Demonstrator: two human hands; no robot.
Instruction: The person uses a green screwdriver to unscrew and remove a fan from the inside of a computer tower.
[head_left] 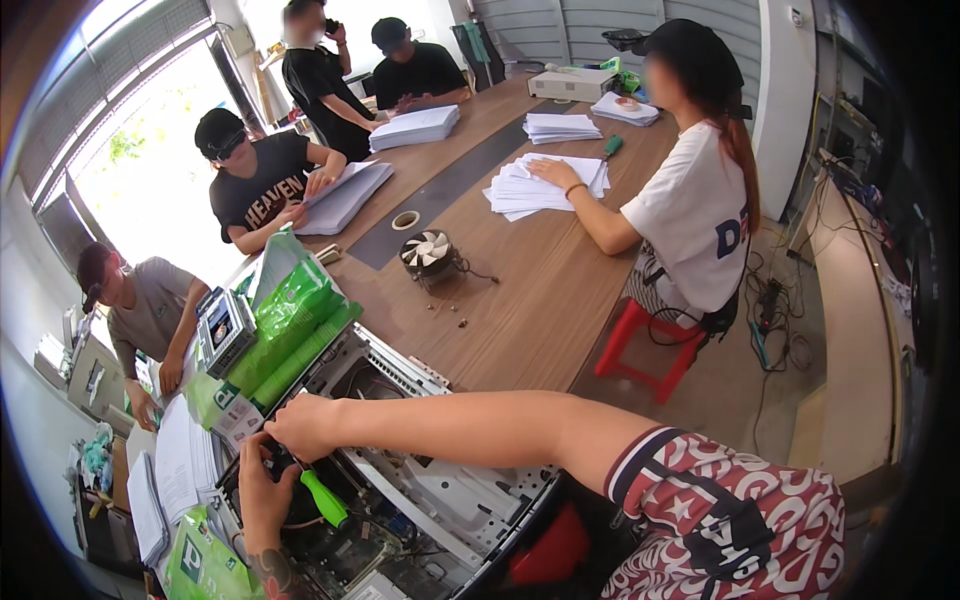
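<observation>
An opened desktop computer case (470, 505) with a metal frame lies before me, its inner boards showing. My right hand (303, 425) is closed at the case's left edge, its fingertips turned down and mostly hidden. A screwdriver with a bright green handle (323, 498) sticks out below that hand; its shaft runs up under the palm, which appears to grip it. Close beneath, my left hand (263, 490) curves around the same edge, thumb and fingers apart over a dark gap. Any small part at the fingertips is hidden.
A cooling fan (427, 252) and loose screws (458, 314) lie on the wooden table (530, 340). Green packages (290, 325) and an optical drive (226, 330) stand beyond the case. Several people handle paper stacks (415, 128) around the table. A red stool (650, 350) stands at right.
</observation>
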